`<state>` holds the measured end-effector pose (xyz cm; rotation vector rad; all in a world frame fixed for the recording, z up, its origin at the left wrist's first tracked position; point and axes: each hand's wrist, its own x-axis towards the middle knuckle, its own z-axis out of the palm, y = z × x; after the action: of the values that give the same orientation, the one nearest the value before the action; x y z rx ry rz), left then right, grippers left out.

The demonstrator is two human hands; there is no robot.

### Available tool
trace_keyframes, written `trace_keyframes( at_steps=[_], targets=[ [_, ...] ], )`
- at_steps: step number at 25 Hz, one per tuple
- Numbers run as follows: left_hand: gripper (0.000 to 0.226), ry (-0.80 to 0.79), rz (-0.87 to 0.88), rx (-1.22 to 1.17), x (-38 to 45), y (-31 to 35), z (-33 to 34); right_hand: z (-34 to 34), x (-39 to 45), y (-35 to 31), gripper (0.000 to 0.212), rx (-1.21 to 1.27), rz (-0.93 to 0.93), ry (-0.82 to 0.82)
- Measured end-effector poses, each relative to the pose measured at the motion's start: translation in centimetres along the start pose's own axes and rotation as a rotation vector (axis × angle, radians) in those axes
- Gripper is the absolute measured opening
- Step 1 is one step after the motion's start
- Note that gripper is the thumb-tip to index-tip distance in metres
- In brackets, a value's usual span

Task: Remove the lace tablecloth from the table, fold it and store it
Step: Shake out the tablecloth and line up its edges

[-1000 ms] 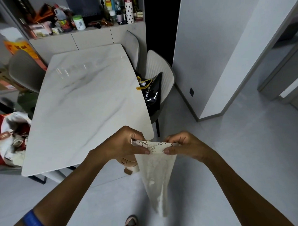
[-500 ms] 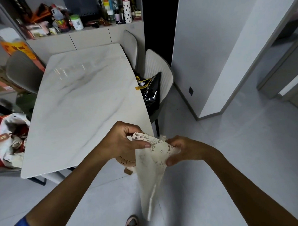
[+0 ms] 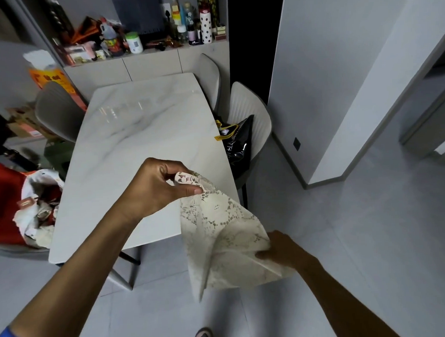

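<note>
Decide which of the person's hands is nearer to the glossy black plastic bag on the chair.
Left. The left hand is raised over the table corner, level with the glossy black plastic bag; the right hand is lower, over the floor, farther away.

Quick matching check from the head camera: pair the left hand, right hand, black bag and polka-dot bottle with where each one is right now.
Things:
1. left hand
2. right hand
3. black bag
4. polka-dot bottle

Places:
A. on the white chair beside the marble table
B. pinching the lace tablecloth's upper corner
C. on the cabinet top behind the table
D. holding the cloth's lower edge

Pairs: 1-B, 2-D, 3-A, 4-C
</note>
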<state>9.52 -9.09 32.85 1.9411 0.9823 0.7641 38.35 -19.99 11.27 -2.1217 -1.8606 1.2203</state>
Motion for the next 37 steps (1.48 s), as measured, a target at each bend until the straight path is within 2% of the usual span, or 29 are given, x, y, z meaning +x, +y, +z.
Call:
trace_keyframes(
  at_steps=[2,3,5,7,10,12,15,17,18,21,25,27,30,32,34,37],
  targets=[
    [0.017,0.036,0.023,0.11,0.6,0.0,-0.9,0.9,0.2,-0.3,0.043,0.097,0.011,0.206],
    [0.017,0.06,0.008,0.14,1.0,-0.1,-1.4,0.8,0.3,-0.3,0.038,0.069,0.002,0.331],
    [0.017,0.131,-0.061,0.108,1.7,-0.3,-2.0,0.1,0.2,-0.4,0.03,0.079,0.024,0.51],
    [0.019,0.198,-0.107,0.048,2.3,-0.3,-2.4,-0.5,-0.2,-0.1,0.026,0.152,0.087,0.501],
    [0.018,0.237,-0.064,0.019,3.2,0.6,-3.0,1.0,-1.3,1.7,0.032,-0.004,0.168,0.456],
    [0.018,0.284,-0.027,0.025,4.4,1.5,-3.1,1.9,-2.0,2.3,0.031,0.115,0.225,0.523],
    [0.019,0.347,-0.022,0.069,6.1,2.1,-3.3,0.8,-2.0,1.8,0.014,0.313,0.148,0.685],
    [0.018,0.346,-0.041,0.085,6.7,1.7,-4.1,-1.2,-2.3,1.9,0.011,0.392,0.136,0.783],
    [0.017,0.326,-0.049,0.101,6.7,1.3,-4.6,-2.1,-2.7,2.2,0.008,0.388,0.149,0.808],
    [0.016,0.261,-0.039,0.176,6.3,0.1,-5.3,-4.5,-4.0,4.1,0.021,0.195,0.161,0.832],
    [0.018,0.321,-0.052,0.136,5.9,-1.8,-4.7,-7.0,-5.0,4.9,0.006,0.189,0.13,0.869],
    [0.02,0.322,-0.078,0.127,5.7,-2.8,-4.5,-7.8,-5.3,5.3,0.013,0.166,0.102,0.864],
    [0.019,0.296,-0.096,0.12,5.2,-4.6,-4.3,-8.9,-5.6,6.2,0.021,0.092,0.066,0.838],
    [0.024,0.279,-0.095,0.029,4.8,-5.6,-4.2,-9.9,-5.9,6.9,0.019,0.059,0.056,0.844],
    [0.03,0.196,-0.086,0.026,4.6,-6.5,-4.3,-10.7,-6.0,7.1,0.014,0.031,0.012,0.859],
    [0.007,-0.006,-0.059,0.187,4.2,-7.1,-3.5,-10.8,-5.7,6.3,0.026,0.102,-0.028,0.85]
  ],
)
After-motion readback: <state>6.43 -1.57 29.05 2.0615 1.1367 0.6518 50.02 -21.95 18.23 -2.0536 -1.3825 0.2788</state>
